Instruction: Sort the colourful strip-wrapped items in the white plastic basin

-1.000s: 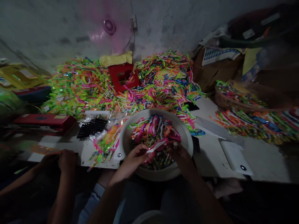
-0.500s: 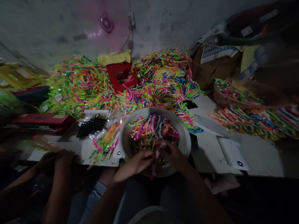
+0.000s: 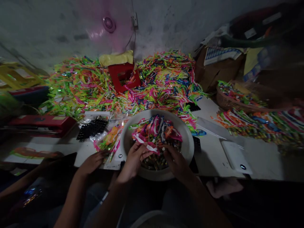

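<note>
A pale round basin [image 3: 188,126] stands before me, holding pink, orange, blue and white plastic pieces [image 3: 154,126] above small brownish-gold sticks [image 3: 156,163]. Over its left front part, my left hand [image 3: 135,158] is closed on a pink-and-white plastic strip [image 3: 149,147], held slanting down to the right. My right hand [image 3: 175,161] is at the basin's right front, its fingers pinched close to the strip's right end. Something small and pale shows at those fingertips, too small to name.
A co-worker's hand [image 3: 93,161] touches colourful pieces [image 3: 110,139] left of the basin. Behind lies a large heap of bright plastic pieces [image 3: 166,72] with a red stool [image 3: 123,79]. Black perforated plates [image 3: 92,128], a red box [image 3: 42,125] and a white power bank-like block [image 3: 236,155] lie around.
My hands have drawn apart, the left moving left with the strip, now turned from upright to slanting. The co-worker's hand has reached right to the pieces beside the basin.
</note>
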`<state>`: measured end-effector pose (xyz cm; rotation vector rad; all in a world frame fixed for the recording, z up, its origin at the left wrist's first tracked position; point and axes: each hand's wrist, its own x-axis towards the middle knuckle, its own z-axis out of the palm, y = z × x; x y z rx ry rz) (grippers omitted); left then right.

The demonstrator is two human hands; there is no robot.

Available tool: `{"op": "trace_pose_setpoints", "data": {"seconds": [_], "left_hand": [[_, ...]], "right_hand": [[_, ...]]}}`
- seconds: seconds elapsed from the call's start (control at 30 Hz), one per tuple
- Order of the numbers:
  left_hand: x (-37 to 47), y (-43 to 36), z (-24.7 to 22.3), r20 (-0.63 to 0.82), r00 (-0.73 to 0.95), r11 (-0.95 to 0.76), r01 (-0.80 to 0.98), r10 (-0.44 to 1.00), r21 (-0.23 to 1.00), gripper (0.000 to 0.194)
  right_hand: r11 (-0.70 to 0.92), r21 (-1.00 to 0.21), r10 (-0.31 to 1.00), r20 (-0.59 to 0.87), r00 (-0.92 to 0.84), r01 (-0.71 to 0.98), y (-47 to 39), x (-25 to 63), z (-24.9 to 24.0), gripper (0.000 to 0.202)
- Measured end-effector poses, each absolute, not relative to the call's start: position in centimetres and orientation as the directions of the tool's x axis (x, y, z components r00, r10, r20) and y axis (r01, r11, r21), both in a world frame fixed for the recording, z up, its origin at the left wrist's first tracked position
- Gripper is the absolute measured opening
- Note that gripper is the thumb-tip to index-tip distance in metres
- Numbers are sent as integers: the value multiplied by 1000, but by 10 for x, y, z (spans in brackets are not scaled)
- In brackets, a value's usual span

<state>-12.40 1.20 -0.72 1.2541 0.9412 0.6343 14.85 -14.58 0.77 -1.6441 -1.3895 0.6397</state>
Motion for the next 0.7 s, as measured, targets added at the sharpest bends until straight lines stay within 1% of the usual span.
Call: {"op": "trace_pose_setpoints", "data": {"seconds": [0.03,0.07,0.17,0.23,0.27,0.33,0.37,0.4,0.47,0.5,0.57,0.7], "left_hand": [[-145,25,-20,-181,463,121,156,868,980,24],[-162,36,-33,-153,454,54,222,878,973,21],[-193,56,-56,-83,480,-100,343,873,934,17],[-197,58,-48,-14,480,-165,328,877,930,20],[-192,55,-38,0,482,-160,292,876,943,20],[-166,38,-12,-15,449,-57,148,894,987,21],[-145,25,0,-120,472,89,86,873,992,24],[-120,11,9,-171,396,191,-13,902,981,28],[-65,-20,20,-204,423,245,-46,883,968,22],[-40,-33,21,-219,426,272,-67,878,960,22],[-4,-51,19,-244,435,318,-106,867,942,29],[8,-57,15,-289,457,425,-228,841,876,35]], "right_hand": [[15,-841,959,165,230,541,-146,147,8,27],[21,-823,956,182,228,568,-147,146,8,27],[4,-776,922,246,298,631,-149,143,2,23],[19,-747,889,317,331,664,-150,143,-4,19],[35,-731,875,353,333,682,-150,143,-6,17],[62,-705,861,396,320,706,-150,144,-10,15],[70,-696,859,406,312,714,-149,144,-10,15],[75,-691,858,412,307,719,-149,145,-11,15],[82,-690,856,418,303,719,-148,145,-10,14],[84,-691,858,417,300,718,-148,146,-9,15],[82,-697,870,399,290,712,-148,146,-8,16],[63,-710,912,327,248,702,-149,147,-5,16]]}}
